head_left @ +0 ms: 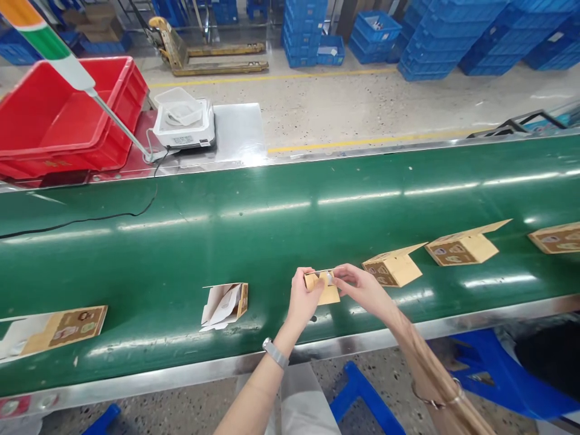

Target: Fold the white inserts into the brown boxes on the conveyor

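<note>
Carton [331, 295]: curled left hand [302, 299] is gripping; half-closed right hand [364, 291] is touching edge, grip unclear; hands are partly hiding interior.

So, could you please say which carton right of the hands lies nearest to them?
The first carton, beside the right hand; the middle carton and right-edge carton lie farther right.

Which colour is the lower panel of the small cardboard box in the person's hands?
The lower panel is plain light tan, best seen in the head view.
</note>
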A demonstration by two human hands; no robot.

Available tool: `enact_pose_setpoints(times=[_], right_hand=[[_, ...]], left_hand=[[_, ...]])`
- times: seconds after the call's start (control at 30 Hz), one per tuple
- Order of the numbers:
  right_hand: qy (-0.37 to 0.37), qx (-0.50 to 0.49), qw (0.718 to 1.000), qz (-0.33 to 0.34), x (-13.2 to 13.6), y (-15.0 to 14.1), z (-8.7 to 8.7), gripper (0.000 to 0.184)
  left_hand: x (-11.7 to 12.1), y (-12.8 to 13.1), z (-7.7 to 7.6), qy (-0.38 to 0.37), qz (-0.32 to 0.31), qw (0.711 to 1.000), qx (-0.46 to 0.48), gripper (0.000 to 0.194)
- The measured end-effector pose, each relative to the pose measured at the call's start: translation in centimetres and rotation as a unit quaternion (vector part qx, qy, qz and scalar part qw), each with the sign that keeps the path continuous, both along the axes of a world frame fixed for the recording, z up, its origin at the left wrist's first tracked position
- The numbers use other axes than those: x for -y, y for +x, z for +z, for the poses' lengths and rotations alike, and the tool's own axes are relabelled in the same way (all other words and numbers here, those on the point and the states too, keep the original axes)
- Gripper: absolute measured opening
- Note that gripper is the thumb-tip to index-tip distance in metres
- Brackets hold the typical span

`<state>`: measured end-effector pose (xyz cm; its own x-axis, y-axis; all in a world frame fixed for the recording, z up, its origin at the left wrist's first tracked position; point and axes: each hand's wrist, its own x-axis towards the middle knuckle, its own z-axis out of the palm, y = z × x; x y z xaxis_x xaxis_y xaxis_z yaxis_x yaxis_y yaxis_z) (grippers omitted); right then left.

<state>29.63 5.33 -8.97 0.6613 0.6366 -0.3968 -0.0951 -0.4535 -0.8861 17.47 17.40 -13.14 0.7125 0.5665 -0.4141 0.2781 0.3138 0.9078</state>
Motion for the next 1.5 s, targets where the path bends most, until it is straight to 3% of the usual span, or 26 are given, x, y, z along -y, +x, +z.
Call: enact_pose_setpoints(times=[0.07,0.23,0.5,0.67,0.8,0.9,1.13,1.3,1.5], right_hand=[[-0.021,0.042,0.999,-0.025,-0.2,0.0,-0.5,0.023],[-0.104,0.111,0.988,-0.014,-0.6,1.6,-1.0,0.013],[-0.114,0.177,0.977,-0.046,0.3,2.2,-0.7,0.023],[-0.105,0.162,0.98,-0.053,1.6,2.4,-0.8,0.02],[-0.047,0.037,0.997,-0.042,3.1,3.9,0.0,0.019],[0.03,-0.064,0.996,-0.061,4.2,4.7,0.7,0.032],[0.037,0.06,0.986,-0.149,4.9,2.7,-0.6,0.039],[0.049,0.051,0.976,-0.204,5.1,2.2,-1.6,0.042],[0.112,0.009,0.948,-0.299,4.9,1.0,-3.9,0.054]], left_hand=[[0.3,0.4,0.0,-0.003,-0.009,1.0,0.014,0.037],[0.3,0.9,0.4,0.002,-0.041,0.999,0.02,0.033],[2.1,5.5,1.6,0.09,0.02,0.991,-0.099,0.022],[2.6,7.3,2.1,0.097,-0.029,0.993,-0.067,0.011],[2.3,7.6,1.6,0.089,-0.044,0.993,-0.057,0.01],[2.2,7.9,0.8,0.071,-0.064,0.995,-0.031,0.013],[2.9,8.8,0.4,0.015,-0.101,0.994,0.047,0.023],[3.4,8.5,0.6,-0.004,-0.117,0.991,0.061,0.028],[5.1,8.1,-0.5,0.007,-0.102,0.991,0.082,0.045]])
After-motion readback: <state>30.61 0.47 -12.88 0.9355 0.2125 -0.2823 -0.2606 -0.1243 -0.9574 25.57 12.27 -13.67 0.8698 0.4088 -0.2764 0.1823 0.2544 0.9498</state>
